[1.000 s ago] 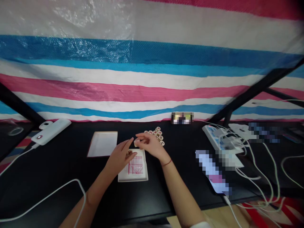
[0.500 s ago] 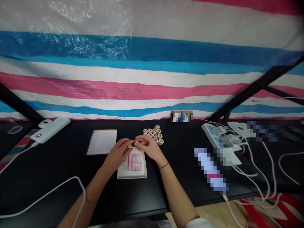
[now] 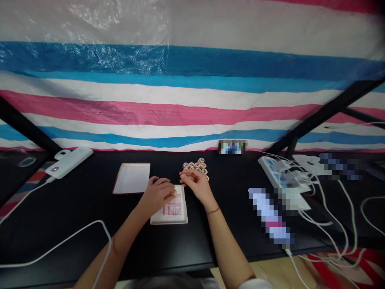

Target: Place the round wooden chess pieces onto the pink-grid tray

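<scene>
My left hand (image 3: 157, 196) is over the upper left of a shallow white box piece (image 3: 156, 220) with pink grid lines drawn on it. Its fingers are curled together, and a small pale bit shows at the fingertips, too small to name. My right hand (image 3: 197, 185) is just beyond the upper right corner of that box piece, fingers bent and pressed together; what they hold, if anything, is hidden. It partly covers a cluster of round Chinese chess pieces (image 3: 197, 165), pale with red or black characters, lying flat on the black table (image 3: 192, 249).
A white-lined box lid (image 3: 132, 178) lies open side up at left. Behind it are a white power bank (image 3: 70, 162) and its cable. A power strip (image 3: 272, 172) with tangled cables and a blurred phone (image 3: 269, 216) occupy the right. Another blurred device (image 3: 232, 147) stands against the striped sheet.
My hands have drawn apart. The right one has moved rightward, more over the chess pieces, while the left has come slightly nearer over the grid. The whole view has shifted a little.
</scene>
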`<state>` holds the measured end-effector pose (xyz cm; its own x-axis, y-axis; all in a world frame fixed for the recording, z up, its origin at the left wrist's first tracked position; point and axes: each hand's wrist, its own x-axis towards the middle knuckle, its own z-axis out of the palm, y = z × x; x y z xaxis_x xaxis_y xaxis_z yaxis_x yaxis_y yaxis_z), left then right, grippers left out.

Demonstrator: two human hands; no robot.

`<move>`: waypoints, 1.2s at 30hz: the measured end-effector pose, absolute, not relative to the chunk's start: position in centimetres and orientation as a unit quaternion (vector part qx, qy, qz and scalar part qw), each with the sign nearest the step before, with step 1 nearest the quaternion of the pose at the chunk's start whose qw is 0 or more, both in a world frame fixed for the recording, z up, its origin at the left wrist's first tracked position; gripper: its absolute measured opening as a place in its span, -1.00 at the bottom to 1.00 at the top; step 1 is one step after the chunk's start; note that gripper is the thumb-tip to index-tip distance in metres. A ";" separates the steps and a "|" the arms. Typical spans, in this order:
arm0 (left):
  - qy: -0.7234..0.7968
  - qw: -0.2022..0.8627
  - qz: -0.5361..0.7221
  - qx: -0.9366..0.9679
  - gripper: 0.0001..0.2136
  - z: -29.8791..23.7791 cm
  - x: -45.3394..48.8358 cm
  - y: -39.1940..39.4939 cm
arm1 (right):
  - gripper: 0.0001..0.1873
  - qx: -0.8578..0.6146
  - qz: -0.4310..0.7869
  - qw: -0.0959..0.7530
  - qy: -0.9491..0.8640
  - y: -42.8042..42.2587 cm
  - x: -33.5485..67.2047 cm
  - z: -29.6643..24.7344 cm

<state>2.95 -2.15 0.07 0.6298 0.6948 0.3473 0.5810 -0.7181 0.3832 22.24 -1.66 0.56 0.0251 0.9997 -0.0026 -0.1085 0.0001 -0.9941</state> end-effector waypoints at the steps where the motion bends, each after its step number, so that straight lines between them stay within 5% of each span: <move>1: 0.355 0.113 0.230 0.899 -0.95 0.0 2.9 -2.1 | -0.65 -0.480 0.512 0.534 -0.472 -1.8 22.1 0.5; 10: 0.370 0.149 0.197 0.895 -0.74 -0.9 2.2 -1.3 | -0.88 -0.457 0.302 0.509 -0.665 -4.0 20.9 0.9; 16: 0.365 0.183 0.199 0.891 -0.77 -0.5 2.3 -1.4 | -0.77 -0.453 0.188 0.419 -0.764 -4.8 21.3 1.1; 22: 0.365 0.176 0.210 0.890 -0.70 -0.9 2.1 -1.3 | -0.88 -0.465 0.144 0.335 -0.807 -4.6 21.2 0.6; 36: 0.368 0.176 0.208 0.889 -0.70 -1.1 2.1 -1.3 | -0.85 -0.474 0.133 0.326 -0.807 -4.6 21.2 0.0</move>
<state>2.10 -1.34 -1.06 0.6418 0.7280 0.2412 0.5815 -0.6670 0.4658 21.16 -4.57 0.05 -0.3384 0.8514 0.4008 0.6778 0.5160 -0.5238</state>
